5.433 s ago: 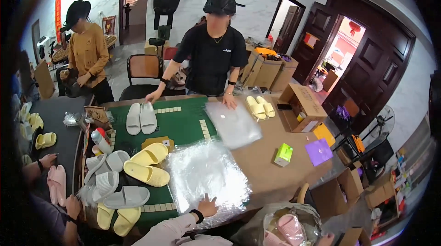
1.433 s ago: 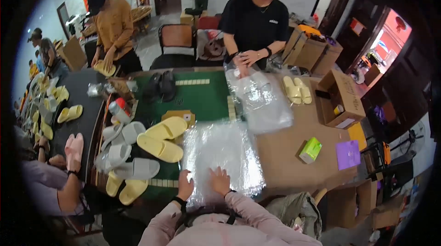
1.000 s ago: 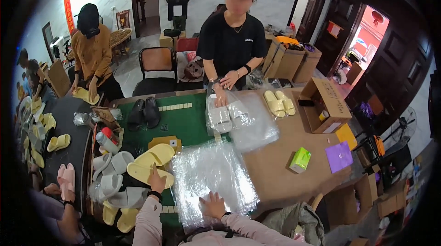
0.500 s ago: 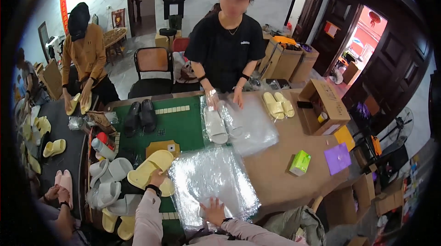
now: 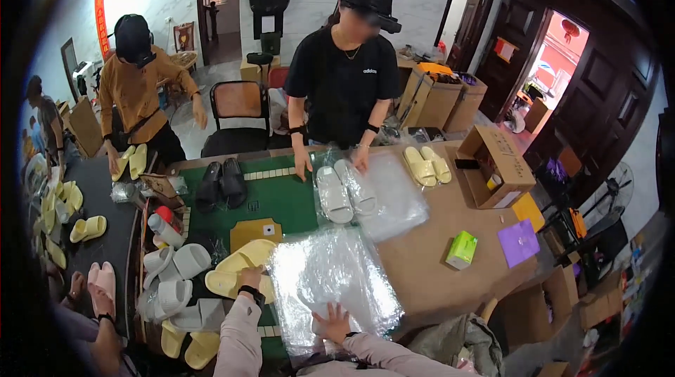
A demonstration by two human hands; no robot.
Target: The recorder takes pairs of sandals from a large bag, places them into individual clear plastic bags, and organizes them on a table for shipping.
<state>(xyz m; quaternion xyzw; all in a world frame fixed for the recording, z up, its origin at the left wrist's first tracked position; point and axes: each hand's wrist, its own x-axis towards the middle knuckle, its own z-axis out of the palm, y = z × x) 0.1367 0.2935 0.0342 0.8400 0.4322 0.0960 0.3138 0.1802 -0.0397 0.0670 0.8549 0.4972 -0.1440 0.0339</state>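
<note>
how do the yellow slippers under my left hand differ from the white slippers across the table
The yellow slippers lie bare beside the plastic bags, at an angle, with the left hand on them. The white slippers lie side by side inside a clear bag that another person holds, and they sit on the far side of the green mat. The right hand rests on the plastic bags. Both pairs are chunky slide slippers, soles down.

Yellow slippers [image 5: 235, 275]; clear glossy bags [image 5: 327, 285]; green mat [image 5: 281, 197]; white slippers [image 5: 344, 193].
</note>
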